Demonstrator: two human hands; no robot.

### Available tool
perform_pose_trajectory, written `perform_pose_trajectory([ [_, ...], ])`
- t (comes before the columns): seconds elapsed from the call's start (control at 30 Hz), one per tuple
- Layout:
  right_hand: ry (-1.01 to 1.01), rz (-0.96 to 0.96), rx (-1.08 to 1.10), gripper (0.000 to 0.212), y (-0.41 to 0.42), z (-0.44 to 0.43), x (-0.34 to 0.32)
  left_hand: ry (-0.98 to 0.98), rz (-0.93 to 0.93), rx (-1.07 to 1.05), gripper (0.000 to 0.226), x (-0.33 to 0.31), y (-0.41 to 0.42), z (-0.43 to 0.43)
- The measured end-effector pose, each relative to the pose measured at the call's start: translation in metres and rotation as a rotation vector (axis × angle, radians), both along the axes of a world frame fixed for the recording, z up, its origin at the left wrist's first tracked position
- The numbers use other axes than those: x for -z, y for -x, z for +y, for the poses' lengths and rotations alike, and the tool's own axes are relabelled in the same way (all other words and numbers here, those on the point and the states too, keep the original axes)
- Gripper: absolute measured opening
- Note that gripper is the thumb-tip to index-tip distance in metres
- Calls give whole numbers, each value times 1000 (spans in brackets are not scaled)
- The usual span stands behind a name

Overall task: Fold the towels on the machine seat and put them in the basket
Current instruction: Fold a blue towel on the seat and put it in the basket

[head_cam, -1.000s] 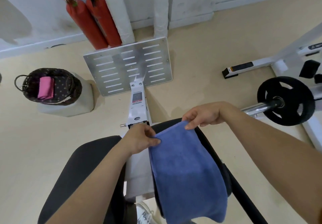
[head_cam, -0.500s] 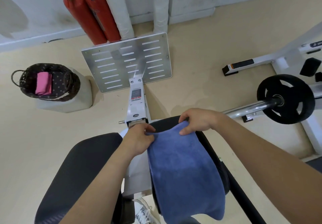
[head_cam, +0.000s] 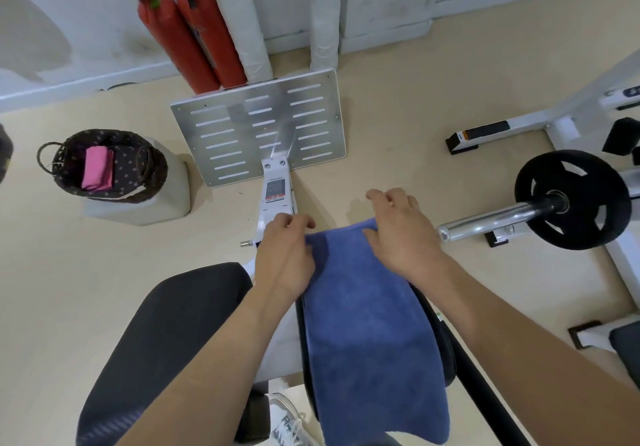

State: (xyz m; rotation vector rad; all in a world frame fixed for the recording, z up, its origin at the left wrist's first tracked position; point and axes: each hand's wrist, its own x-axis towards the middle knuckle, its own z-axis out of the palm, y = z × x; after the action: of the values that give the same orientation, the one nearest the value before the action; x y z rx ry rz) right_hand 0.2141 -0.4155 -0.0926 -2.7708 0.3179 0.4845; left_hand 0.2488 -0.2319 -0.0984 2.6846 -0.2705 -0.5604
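Observation:
A blue towel (head_cam: 367, 324) lies lengthwise over the right black seat pad (head_cam: 445, 352) of the machine, its near end hanging off the pad. My left hand (head_cam: 285, 255) sits at the towel's far left corner with fingers curled and thumb on the edge. My right hand (head_cam: 398, 234) rests flat on the far right corner, fingers spread past the edge. The dark woven basket (head_cam: 145, 175) stands far left on the floor, holding a folded pink towel (head_cam: 98, 168). The left seat pad (head_cam: 166, 324) is bare.
The basket sits on a white block (head_cam: 173, 199). A slotted metal footplate (head_cam: 259, 126) stands ahead, two red cylinders (head_cam: 194, 40) behind it at the wall. A barbell with a black weight plate (head_cam: 571, 199) lies to the right. A shoe (head_cam: 287, 425) shows below.
Both hands lowered the towel's far edge from a raised pinch down onto the seat. The right hand has opened and now lies flat on the corner.

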Motion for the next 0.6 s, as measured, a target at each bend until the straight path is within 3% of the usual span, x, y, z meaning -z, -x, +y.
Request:
perform_pose_trajectory([
  [0.1, 73, -207, -164, 67, 46, 22, -26, 116, -181, 227, 32, -19, 37, -4],
  [0.23, 77, -358, -127, 50, 131, 36, -39, 220, -258, 443, 31, -35, 123, 6],
  [0.4, -200, -365, 346, 39, 196, 48, -42, 295, -574, 512, 23, -31, 177, 31],
  [0.47, -343, -326, 596, 36, 210, 56, -43, 256, -626, 565, 25, -30, 192, 39],
  [0.6, -605, -280, 877, 30, 224, 66, -38, 198, -622, 608, 34, -26, 203, 49],
])
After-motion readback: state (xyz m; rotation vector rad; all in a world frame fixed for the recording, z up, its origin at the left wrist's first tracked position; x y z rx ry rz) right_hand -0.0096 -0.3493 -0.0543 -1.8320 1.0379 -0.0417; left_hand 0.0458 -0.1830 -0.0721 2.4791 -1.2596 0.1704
